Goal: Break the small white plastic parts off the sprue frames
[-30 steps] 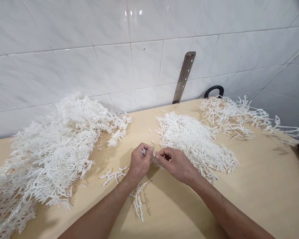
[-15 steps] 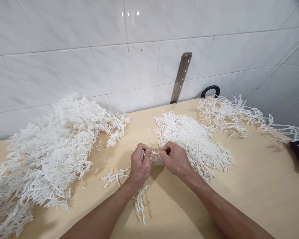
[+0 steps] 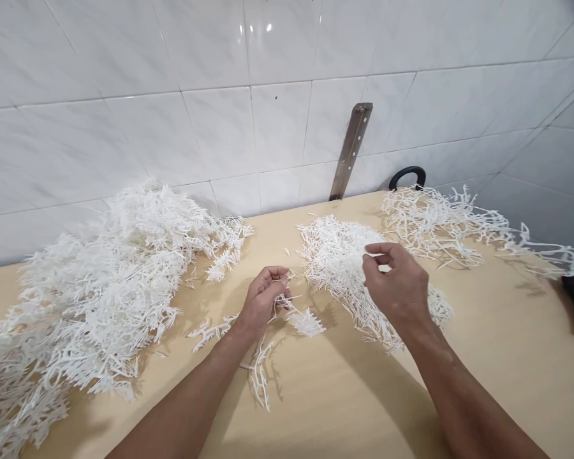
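My left hand [image 3: 264,296] is closed on a white branched plastic sprig [image 3: 307,322], whose thin stems and comb-like tips hang out past the fingers. My right hand [image 3: 398,279] is over the middle pile of small white pieces [image 3: 335,255]. Its thumb and forefinger are curled and slightly apart, and no piece shows between them. Below my left wrist, bare white stems [image 3: 259,376] lie on the table, partly covered by the forearm. Another bare stem [image 3: 208,331] lies left of that wrist.
A large heap of white branched sprigs [image 3: 119,287] covers the table's left side. Stripped white stems [image 3: 435,223] are tangled at the back right, near a black curved handle [image 3: 408,171]. A metal bracket [image 3: 351,152] stands against the tiled wall [image 3: 210,127].
My right hand has moved right and up, away from my left hand, to over the middle pile. The left hand keeps its hold, and the sprig's comb-like tips now show.
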A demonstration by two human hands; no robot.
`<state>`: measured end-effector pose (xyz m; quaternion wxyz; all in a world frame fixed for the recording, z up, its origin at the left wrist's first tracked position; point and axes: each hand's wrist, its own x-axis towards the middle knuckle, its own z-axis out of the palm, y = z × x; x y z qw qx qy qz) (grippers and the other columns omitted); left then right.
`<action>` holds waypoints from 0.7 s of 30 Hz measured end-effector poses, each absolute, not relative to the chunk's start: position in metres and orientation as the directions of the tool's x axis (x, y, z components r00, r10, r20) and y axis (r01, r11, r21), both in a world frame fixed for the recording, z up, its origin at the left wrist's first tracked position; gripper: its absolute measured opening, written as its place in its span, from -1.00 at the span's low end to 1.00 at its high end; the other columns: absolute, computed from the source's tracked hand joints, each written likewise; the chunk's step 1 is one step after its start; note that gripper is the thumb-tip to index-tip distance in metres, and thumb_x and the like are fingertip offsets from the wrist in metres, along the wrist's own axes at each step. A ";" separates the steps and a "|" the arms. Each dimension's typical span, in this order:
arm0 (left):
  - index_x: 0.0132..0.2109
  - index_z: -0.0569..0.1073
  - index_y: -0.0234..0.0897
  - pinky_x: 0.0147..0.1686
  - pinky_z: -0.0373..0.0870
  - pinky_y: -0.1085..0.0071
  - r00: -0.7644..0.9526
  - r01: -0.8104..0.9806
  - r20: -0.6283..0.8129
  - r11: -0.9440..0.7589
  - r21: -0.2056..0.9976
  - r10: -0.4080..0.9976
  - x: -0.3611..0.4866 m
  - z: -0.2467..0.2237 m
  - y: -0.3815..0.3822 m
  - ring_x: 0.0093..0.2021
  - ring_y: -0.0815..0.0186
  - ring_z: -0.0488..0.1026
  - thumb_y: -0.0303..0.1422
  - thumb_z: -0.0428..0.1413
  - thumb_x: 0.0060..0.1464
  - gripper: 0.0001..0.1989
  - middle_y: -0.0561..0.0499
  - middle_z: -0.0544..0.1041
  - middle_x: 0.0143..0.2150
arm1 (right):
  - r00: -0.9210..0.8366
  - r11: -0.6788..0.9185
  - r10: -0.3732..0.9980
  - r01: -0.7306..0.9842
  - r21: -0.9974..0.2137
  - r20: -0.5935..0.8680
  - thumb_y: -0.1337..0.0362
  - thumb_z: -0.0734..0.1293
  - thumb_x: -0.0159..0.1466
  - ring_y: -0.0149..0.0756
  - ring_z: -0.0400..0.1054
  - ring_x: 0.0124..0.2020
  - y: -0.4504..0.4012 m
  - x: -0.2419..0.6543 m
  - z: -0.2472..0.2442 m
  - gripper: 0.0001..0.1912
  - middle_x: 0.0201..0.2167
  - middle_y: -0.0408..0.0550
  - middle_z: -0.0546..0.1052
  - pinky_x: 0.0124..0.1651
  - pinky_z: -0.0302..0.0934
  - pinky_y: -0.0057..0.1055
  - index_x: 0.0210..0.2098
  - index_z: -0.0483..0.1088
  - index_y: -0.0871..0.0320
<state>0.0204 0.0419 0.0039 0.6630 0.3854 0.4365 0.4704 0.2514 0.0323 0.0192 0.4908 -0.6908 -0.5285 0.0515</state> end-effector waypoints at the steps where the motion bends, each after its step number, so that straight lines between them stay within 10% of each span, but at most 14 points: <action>1: -0.14 0.46 -0.26 -0.49 0.33 0.51 0.205 -0.307 -0.213 0.269 0.913 0.955 0.020 0.005 0.042 -0.45 0.40 0.43 -0.23 0.28 -0.10 -0.64 0.04 0.48 -0.33 | 0.385 0.054 0.836 0.652 -0.757 0.391 0.12 0.28 0.26 -0.25 0.41 -0.44 0.031 0.246 0.018 -0.73 -0.35 0.01 0.52 -0.37 0.30 -0.31 -0.17 0.43 0.15; 9: -0.11 0.49 -0.33 -0.37 0.40 0.40 0.363 -0.373 -0.190 0.329 0.867 0.912 0.019 0.004 0.044 -0.38 0.32 0.46 0.02 0.10 0.12 -0.53 -0.07 0.48 -0.27 | -0.012 0.018 1.000 0.542 -0.840 0.014 -0.03 0.24 0.30 -0.25 0.40 -0.40 0.020 0.202 0.007 -0.57 -0.36 -0.01 0.53 -0.38 0.25 -0.35 -0.07 0.43 0.18; 21: -0.15 0.46 -0.33 -0.41 0.44 0.42 0.214 -0.387 -0.274 0.339 0.857 0.938 0.024 0.002 0.049 -0.39 0.35 0.50 -0.58 0.12 -0.21 -0.64 -0.03 0.51 -0.26 | -0.190 0.037 0.981 0.430 -0.902 -0.050 -0.04 0.20 0.34 -0.37 0.29 -0.54 0.015 0.205 0.013 -0.60 -0.48 -0.10 0.46 -0.48 0.16 -0.42 -0.21 0.40 0.18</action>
